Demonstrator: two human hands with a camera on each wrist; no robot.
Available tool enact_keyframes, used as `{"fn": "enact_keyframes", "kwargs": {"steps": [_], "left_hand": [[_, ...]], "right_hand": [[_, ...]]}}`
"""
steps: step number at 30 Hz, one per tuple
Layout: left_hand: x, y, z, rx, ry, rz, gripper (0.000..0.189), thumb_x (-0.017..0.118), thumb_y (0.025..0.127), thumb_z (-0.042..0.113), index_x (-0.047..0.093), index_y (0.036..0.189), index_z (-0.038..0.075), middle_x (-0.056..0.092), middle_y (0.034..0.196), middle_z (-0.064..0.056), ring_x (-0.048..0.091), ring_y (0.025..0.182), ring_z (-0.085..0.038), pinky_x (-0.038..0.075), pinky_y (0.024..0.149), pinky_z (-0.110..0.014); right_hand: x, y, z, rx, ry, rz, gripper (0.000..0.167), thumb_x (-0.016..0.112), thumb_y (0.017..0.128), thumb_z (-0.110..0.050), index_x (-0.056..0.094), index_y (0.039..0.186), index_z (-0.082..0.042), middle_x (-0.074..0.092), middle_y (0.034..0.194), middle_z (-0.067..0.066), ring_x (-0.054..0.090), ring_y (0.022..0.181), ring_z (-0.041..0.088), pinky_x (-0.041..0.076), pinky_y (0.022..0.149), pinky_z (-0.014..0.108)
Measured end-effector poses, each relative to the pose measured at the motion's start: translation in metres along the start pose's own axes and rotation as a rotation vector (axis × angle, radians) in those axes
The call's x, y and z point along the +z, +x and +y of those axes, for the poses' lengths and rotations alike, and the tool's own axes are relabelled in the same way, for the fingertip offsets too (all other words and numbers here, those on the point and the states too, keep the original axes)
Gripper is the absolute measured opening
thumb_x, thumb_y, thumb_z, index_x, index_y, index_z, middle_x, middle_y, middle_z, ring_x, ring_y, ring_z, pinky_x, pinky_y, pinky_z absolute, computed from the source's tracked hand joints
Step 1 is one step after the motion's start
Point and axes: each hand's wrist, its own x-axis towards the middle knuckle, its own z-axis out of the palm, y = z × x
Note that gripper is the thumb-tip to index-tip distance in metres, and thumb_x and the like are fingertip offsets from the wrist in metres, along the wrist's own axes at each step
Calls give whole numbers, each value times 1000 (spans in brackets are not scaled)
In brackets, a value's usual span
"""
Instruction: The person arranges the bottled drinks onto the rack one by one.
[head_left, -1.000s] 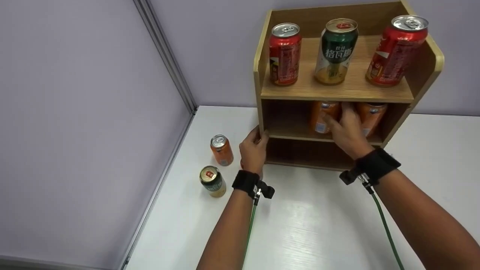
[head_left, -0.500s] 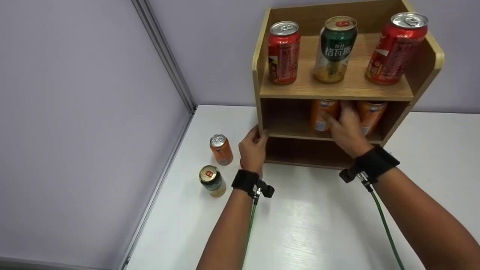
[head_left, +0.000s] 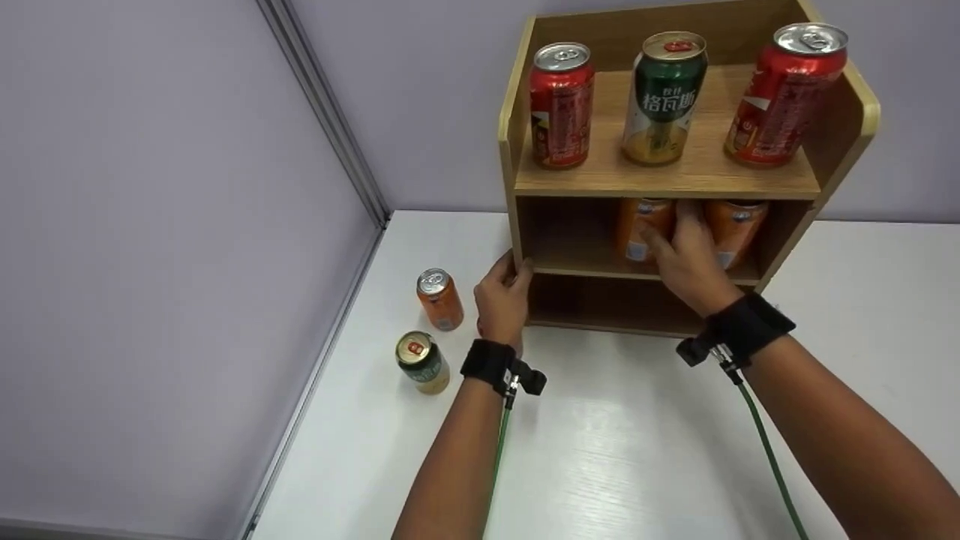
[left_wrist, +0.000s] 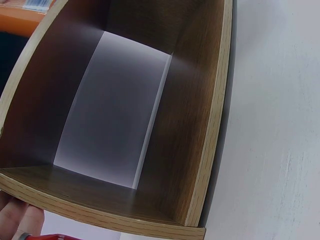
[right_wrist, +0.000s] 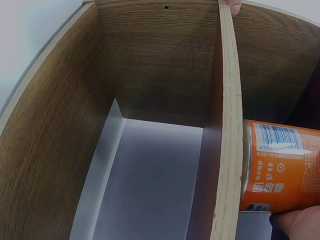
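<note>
At the left side panel of a small wooden shelf (head_left: 667, 185), my left hand (head_left: 502, 304) grips the panel, thumb at its front edge. Its fingers (left_wrist: 25, 220) show beyond the panel in the left wrist view. My right hand (head_left: 694, 262) reaches into the middle level and holds an orange soda can (head_left: 641, 232) upright, thumb on its front and fingers in the gap on its right. A second orange can (head_left: 735, 229) stands just right of that hand. The right wrist view shows the held can's (right_wrist: 282, 167) barcode beside the shelf board.
On the top level stand two red cans, one left (head_left: 561, 109) and one right (head_left: 784, 97), with a green-and-gold can (head_left: 664, 101) between. Left of the shelf, another orange can (head_left: 441, 300) and a green-and-gold can (head_left: 424, 364) stand on the white table (head_left: 600, 450). A red object (left_wrist: 52, 237) shows below my left fingers.
Both hands keep their holds, and the cans stay in place on the shelf and table. The whole head view has drifted slightly.
</note>
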Motion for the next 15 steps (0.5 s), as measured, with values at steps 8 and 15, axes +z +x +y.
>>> {"fn": "enact_keyframes", "kwargs": {"steps": [8,15], "left_hand": [[0,0,0,-13,-29,-3,35,65,94,35,70,122,16,70,112,0,65,98,-8,52,79,-27],[1,0,0,-33,-21,1,36,65,93,37,70,122,17,70,111,0,65,98,-8,52,79,-27]], "right_hand": [[4,-2,1,-20,-2,0,74,48,100,-43,9,157,-17,14,158,13,16,143,22,15,114,38],[4,-3,-1,-25,31,3,73,48,101,-41,10,157,-15,16,158,15,18,142,23,16,113,40]]}}
